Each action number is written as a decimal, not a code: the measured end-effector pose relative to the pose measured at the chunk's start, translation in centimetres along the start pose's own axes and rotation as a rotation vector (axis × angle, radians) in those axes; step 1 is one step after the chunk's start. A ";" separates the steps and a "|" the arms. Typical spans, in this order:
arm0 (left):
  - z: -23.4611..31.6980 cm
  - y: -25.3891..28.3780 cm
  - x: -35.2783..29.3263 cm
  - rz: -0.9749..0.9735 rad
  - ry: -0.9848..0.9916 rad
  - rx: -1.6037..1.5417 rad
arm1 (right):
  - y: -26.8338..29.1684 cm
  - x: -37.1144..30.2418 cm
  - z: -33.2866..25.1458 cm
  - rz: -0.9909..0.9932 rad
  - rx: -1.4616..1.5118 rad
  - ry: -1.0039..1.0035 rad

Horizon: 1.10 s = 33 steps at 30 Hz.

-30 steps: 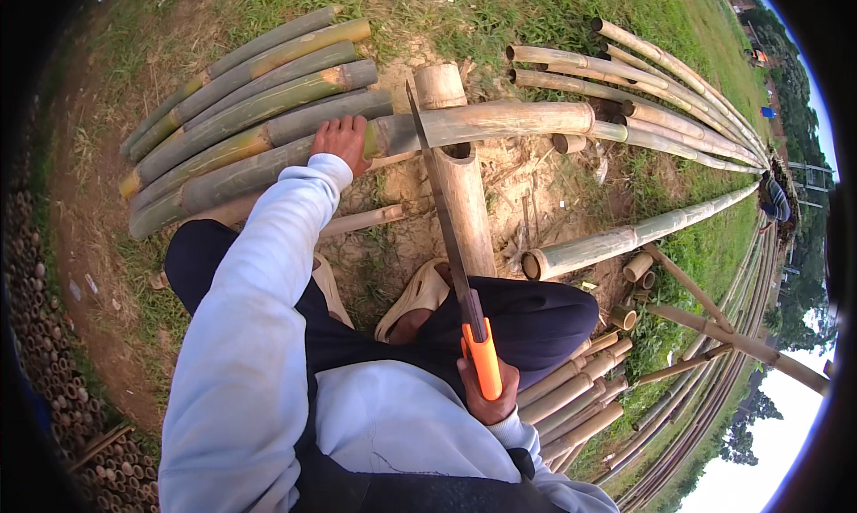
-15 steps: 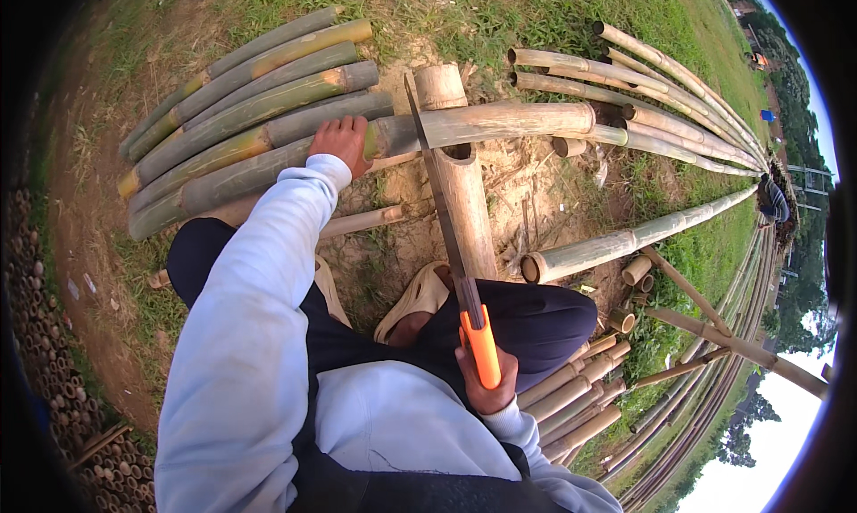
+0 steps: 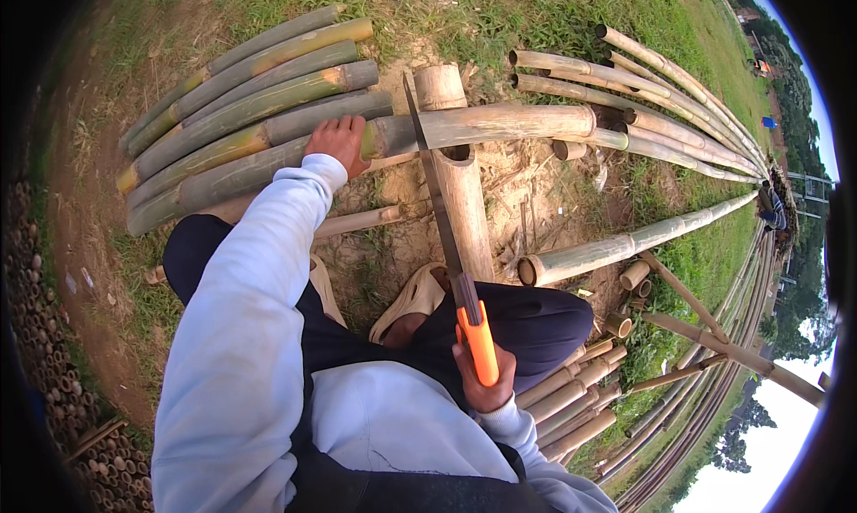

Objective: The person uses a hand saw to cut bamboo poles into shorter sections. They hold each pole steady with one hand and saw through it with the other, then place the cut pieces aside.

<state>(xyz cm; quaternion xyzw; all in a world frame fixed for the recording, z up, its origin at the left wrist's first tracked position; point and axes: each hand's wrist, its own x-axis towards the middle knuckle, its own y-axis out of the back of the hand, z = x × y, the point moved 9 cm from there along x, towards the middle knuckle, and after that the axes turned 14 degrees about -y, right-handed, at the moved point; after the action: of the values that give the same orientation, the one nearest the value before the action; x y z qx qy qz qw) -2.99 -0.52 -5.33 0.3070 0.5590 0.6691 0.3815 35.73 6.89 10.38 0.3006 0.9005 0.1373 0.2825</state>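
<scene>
A thick bamboo pole (image 3: 500, 125) lies crosswise in front of me, resting over another bamboo piece (image 3: 466, 214) on the ground. My left hand (image 3: 338, 145) is wrapped over the pole, left of the saw, gripping it from above. In my right hand (image 3: 486, 376) is the orange handle of a hand saw (image 3: 444, 208), held near my right knee. Its long dark blade runs up and away from me and lies across the pole, with the tip beyond the far side. Whether the teeth have cut into the bamboo I cannot tell.
Several green bamboo poles (image 3: 259, 102) lie side by side at left. Longer poles (image 3: 625, 84) fan out at far right, and a single pole (image 3: 616, 254) points toward my right knee. Short cut pieces (image 3: 576, 401) are piled beside that leg. Bamboo ends (image 3: 112, 468) are stacked at lower left.
The view has shifted very slightly. Both hands keep their grips, and the saw blade stays across the pole in almost the same place.
</scene>
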 end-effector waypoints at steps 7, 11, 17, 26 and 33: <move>1.0 0.1 1.0 -0.016 0.000 -0.023 | -5.3 12.3 -0.1 -0.026 0.069 -0.010; 0.8 0.4 1.2 -0.006 -0.011 0.001 | -6.0 14.4 -1.4 -0.001 0.118 0.065; 0.2 0.0 0.0 0.001 -0.004 0.014 | 1.0 -2.1 -0.7 -0.038 -0.150 -0.015; 1.4 0.4 1.0 0.030 -0.067 0.033 | -6.1 14.3 -1.0 0.016 0.118 0.093; 0.5 -0.2 0.4 -0.024 -0.030 0.030 | 1.0 -2.6 -0.3 -0.052 -0.153 -0.073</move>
<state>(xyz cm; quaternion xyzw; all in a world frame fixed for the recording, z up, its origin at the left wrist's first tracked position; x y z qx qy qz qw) -2.71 0.12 -5.45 0.3157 0.5670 0.6513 0.3932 37.72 6.08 12.10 0.2593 0.8842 0.1871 0.3406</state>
